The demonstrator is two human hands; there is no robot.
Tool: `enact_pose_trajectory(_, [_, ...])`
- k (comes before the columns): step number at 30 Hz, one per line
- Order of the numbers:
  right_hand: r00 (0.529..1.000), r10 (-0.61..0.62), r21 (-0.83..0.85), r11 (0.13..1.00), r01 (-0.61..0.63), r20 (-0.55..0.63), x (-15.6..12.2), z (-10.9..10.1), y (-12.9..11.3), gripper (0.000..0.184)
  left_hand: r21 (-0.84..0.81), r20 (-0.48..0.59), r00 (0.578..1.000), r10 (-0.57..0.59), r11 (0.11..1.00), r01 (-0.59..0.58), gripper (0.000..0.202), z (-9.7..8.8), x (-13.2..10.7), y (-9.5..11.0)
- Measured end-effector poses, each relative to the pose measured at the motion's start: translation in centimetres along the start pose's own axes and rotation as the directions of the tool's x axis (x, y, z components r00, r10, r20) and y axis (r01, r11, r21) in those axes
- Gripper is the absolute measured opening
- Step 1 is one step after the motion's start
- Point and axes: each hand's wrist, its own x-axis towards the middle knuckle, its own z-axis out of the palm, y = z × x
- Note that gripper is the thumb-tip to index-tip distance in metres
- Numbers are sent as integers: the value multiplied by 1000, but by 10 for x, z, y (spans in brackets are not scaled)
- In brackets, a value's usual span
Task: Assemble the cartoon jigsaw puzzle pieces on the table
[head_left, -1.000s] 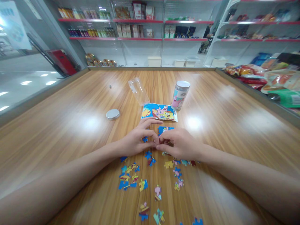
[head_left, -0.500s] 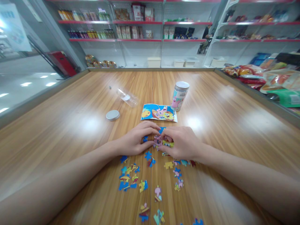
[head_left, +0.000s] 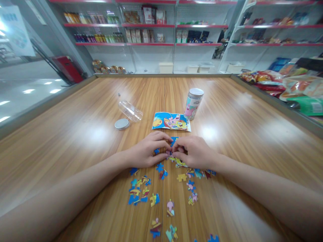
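Note:
My left hand (head_left: pixel 152 149) rests on the table with its fingers curved and apart, their tips touching the left edge of a partly joined jigsaw puzzle (head_left: pixel 181 162). My right hand (head_left: pixel 195 152) pinches a small pink puzzle piece (head_left: pixel 169 153) at the puzzle, close to the left fingertips. The right fingers cover part of this piece and of the joined section. Loose puzzle pieces lie nearer to me, among them a yellow piece (head_left: pixel 181 177), a pink piece (head_left: pixel 170 205) and a blue cluster (head_left: pixel 133 199). Just beyond my hands lies the printed picture sheet (head_left: pixel 171 121).
A cartoon-printed can (head_left: pixel 193 104) stands behind the sheet's right end. On the left are a round silver lid (head_left: pixel 121 124) and a clear plastic bottle (head_left: pixel 130 111) on its side. Snack bags (head_left: pixel 270 80) crowd the right edge; stocked shelves (head_left: pixel 148 25) line the back.
The clear bottle has rolled left and toward me, close to the lid. My right fingers have shifted slightly, uncovering more of the joined puzzle's lower edge. My left hand has barely moved.

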Motion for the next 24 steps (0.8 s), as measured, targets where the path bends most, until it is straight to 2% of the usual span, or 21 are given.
enact_pose_trajectory(4, [996,-65,17,998,66,-61,-1,-1,5,12,10,2,1000,-2,1000,2,20,0,0,0])
enact_pose_trajectory(9, [988,-142,-26,990,140,-66,-2,-2,4,10,11,0,1000,-4,1000,4,18,0,0,1])
enact_pose_trajectory(24, [990,-134,-18,991,133,-53,-1,-1,6,11,21,0,1000,-11,1000,11,17,0,0,2])
